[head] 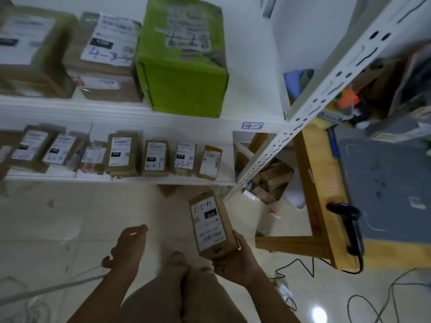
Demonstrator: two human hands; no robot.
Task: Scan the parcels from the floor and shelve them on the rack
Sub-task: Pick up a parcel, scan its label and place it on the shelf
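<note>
You are facing the white rack (121, 110), standing well beyond your fingertips; its left end is being cut off and the labels there are blurring. The wooden table (319, 183) is lying right of your right fingers. The green box (184, 73) is sitting on the upper shelf, with bare shelf beside it. A row of small parcels (156, 157) is filling the lower shelf. Your right hand (233, 259) is gripping the brown parcel (211, 224) by its near end, label up, above the floor. Your left hand (128, 245) is hanging loosely curled, holding nothing. The scanner (349, 224) is resting on the table edge.
</note>
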